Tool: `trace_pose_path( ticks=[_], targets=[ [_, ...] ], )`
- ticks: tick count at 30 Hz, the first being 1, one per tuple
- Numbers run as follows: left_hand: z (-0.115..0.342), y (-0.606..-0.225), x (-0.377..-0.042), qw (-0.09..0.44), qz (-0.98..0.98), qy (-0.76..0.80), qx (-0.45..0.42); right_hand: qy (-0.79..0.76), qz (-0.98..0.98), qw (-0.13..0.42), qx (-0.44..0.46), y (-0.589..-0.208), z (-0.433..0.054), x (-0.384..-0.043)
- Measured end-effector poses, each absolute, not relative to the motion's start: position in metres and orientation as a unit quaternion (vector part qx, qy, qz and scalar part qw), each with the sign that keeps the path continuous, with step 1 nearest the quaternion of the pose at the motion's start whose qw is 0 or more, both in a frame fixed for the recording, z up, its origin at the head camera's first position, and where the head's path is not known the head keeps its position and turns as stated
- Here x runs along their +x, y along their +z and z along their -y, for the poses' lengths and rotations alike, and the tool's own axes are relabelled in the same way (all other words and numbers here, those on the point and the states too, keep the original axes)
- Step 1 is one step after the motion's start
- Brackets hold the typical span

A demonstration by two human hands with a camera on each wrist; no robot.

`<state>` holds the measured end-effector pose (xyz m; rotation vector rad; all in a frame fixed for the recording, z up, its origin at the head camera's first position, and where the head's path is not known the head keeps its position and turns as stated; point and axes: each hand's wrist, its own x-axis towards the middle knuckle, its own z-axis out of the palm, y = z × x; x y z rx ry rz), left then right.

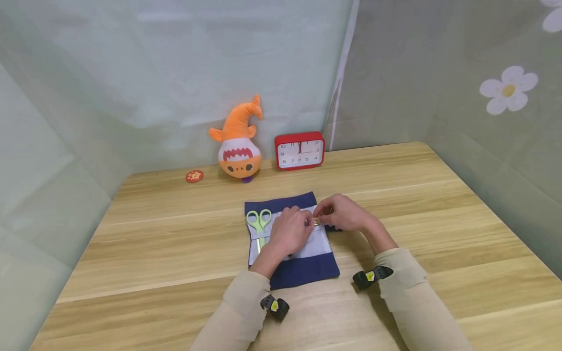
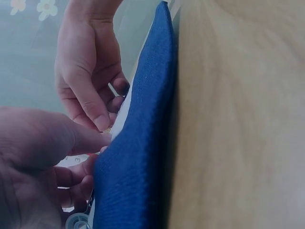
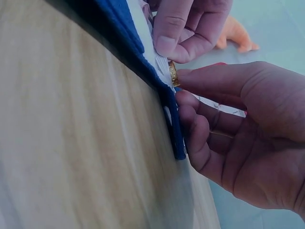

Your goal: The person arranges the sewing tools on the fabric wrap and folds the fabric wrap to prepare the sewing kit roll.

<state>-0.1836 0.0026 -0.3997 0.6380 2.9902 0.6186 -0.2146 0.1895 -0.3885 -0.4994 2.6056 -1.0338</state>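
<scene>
On wooden table [image 1: 417, 195], both hands pinch gold clasp [image 1: 315, 222] before green curtains [image 1: 175, 63].

Pouch [image 1: 303, 270] lay mid-desk [image 1: 439, 234], scissors [image 1: 259, 222] on its left part. Both hands met over the pouch. Plush toy [image 1: 239, 141] and clock [image 1: 300, 150] stood behind; clock right of toy.

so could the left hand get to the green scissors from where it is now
Probably yes. The green scissors lie on the blue cloth just beside the left hand, with nothing between them. But that hand and the right hand are both pinching at a small gold piece, so it would have to let go first.
</scene>
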Motion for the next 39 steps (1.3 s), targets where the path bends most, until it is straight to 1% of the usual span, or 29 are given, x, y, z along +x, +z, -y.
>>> trace_pose_path(
  ticks=[12, 18, 24, 30, 39],
  targets=[
    [-0.003, -0.398, -0.184, 0.049, -0.961, 0.184, 0.200, -0.360, -0.907, 0.144, -0.164, -0.387, -0.185, -0.213],
    [-0.003, -0.398, -0.184, 0.048, -0.962, 0.181, 0.200, -0.361, -0.908, 0.137, -0.162, -0.387, -0.184, -0.213],
    [-0.004, -0.398, -0.183, 0.053, -0.963, 0.176, 0.197, -0.366, -0.904, 0.148, -0.166, -0.387, -0.186, -0.213],
    [-0.004, -0.398, -0.182, 0.050, -0.967, 0.159, 0.194, -0.335, -0.910, 0.160, -0.184, -0.384, -0.183, -0.211],
    [-0.004, -0.400, -0.182, 0.047, -0.967, 0.161, 0.192, -0.311, -0.916, 0.152, -0.201, -0.383, -0.178, -0.209]
  ],
)
